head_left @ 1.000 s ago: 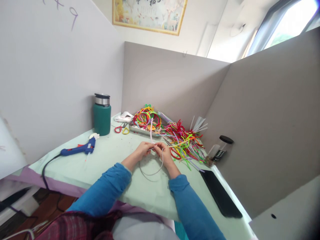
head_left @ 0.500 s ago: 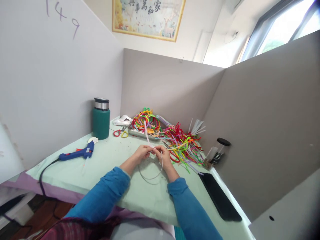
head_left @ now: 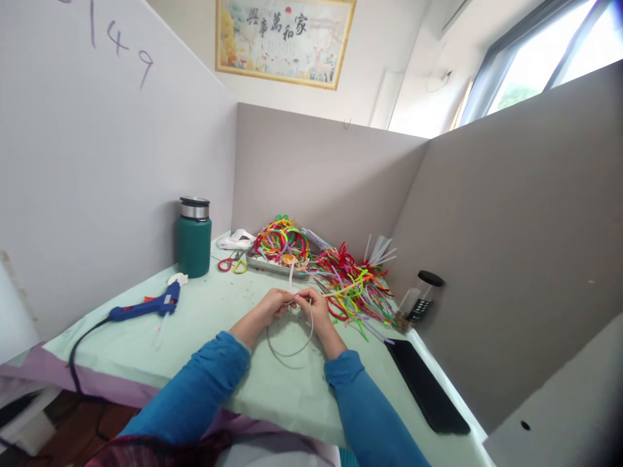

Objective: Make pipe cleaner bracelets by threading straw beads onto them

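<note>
Where my two hands meet, on the near side of the metal tray (head_left: 270,266), I have the fingers of each drawn into a narrow pinch. My left hand (head_left: 275,305) and my right hand (head_left: 314,309) both hold the thin grey loop (head_left: 292,356), one at each side of its top; its curve hangs below the fingers, on the side of them away from the tray. A pale strip (head_left: 291,274) stands up from the fingertips, and in my camera view its upper end overlaps the tray. I cannot tell which hand has the strip, because the fingers cover its lower end.

The tray carries a bundle of colourful fuzzy rings (head_left: 280,240). Just to the right of the tray I see a heap of fuzzy stems (head_left: 350,279), and beyond that heap a jar (head_left: 423,298) with a black lid. At the tray's left I make out scissors (head_left: 239,266) with red and yellow handles; farther left of it a green bottle (head_left: 193,246) stands upright. To the near left of the tray lies a blue glue gun (head_left: 146,308), and to its near right a flat black slab (head_left: 428,389).
</note>
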`<state>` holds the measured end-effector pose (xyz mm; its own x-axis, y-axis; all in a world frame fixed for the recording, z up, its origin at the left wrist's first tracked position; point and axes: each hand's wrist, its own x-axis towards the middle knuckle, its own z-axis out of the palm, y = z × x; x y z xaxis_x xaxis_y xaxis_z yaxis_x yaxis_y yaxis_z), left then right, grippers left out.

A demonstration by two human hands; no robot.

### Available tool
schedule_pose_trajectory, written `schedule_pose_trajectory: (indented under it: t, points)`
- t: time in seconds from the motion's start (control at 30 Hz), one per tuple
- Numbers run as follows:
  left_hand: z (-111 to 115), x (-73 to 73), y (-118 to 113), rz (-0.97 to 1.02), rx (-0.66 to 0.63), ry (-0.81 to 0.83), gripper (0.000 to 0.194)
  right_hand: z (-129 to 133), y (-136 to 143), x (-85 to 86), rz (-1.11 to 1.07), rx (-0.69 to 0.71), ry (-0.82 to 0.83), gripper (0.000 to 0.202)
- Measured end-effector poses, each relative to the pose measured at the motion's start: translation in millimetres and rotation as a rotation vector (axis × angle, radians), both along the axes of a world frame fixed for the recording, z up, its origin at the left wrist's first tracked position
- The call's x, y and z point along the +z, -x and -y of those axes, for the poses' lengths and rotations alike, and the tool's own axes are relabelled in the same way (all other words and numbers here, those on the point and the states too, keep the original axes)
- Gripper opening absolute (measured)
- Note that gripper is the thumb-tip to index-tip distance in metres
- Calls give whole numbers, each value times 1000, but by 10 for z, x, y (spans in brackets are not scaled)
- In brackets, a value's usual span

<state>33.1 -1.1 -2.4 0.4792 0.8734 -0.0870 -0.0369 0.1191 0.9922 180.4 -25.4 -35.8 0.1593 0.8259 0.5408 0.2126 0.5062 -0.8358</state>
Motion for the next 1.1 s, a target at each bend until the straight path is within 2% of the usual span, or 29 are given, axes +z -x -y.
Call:
schedule_pose_trajectory:
  t: [0.17,0.33,0.47,0.6,1.1]
  points:
    - [-47,-48,-16,-27,74,-46,27,20,1,6,17,-6,53,24]
    - [-95,-116,-35,-56,122,-125,31,6,-1,-4,24,-35,36,26]
    - [-112,-149,-59,-57,250,-381,29,-14,2,-8,-2,-68,53,27]
    - [-104,-143,-68,-125,267,-548,17,6,6,22,-25,-65,75,27]
    - [-101,-119,-97,-195,259,-571,15,3,-32,11,-76,-83,79,26]
